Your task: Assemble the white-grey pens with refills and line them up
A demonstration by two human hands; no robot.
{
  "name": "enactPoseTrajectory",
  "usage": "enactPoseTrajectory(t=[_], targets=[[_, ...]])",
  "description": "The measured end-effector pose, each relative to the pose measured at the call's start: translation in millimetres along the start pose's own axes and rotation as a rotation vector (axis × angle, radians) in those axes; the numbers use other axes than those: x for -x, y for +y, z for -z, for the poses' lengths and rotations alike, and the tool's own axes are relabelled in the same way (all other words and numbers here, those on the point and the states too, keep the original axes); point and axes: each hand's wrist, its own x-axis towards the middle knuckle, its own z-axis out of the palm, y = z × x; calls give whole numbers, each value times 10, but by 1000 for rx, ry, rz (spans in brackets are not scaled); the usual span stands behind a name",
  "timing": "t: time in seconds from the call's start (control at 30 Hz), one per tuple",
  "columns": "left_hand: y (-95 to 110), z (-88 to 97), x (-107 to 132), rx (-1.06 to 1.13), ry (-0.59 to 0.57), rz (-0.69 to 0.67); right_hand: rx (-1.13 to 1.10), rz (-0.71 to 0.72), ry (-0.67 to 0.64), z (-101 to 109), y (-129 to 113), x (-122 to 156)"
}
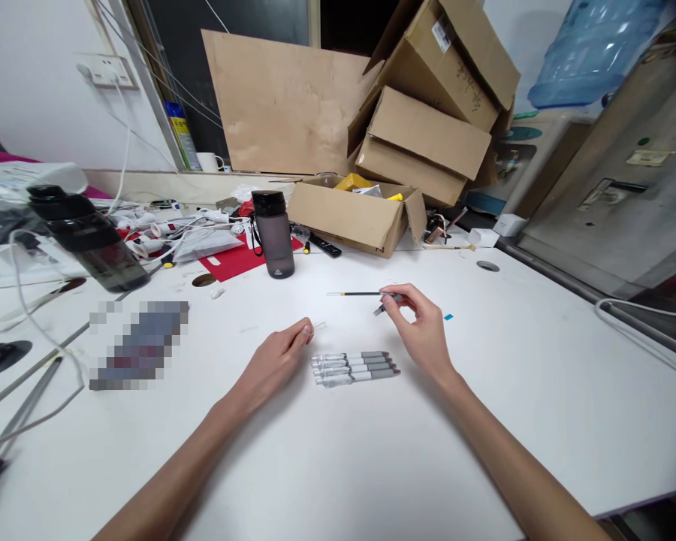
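My right hand (420, 321) pinches a thin black pen refill (354, 294) that points left, together with a grey pen part (381, 308), above the white table (338, 451). My left hand (279, 359) is closed in a pinch on a small clear pen tip piece (318, 327). Between the two hands, several clear-and-grey pens (354, 367) lie side by side on the table.
A dark bottle (273, 233) stands behind the hands, a larger one (87, 234) lies at the left among cables and clutter. An open cardboard box (354, 216) and stacked boxes (433, 128) fill the back. A water dispenser (608, 150) stands at the right.
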Motion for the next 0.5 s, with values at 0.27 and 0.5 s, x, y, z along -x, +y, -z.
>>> enactPoseTrajectory(t=[0.27, 0.5], targets=[[-10, -13, -3, -1, -14, 18, 0, 52, 38, 37, -41, 11], [7, -13, 0, -11, -9, 14, -4, 42, 28, 27, -25, 17]])
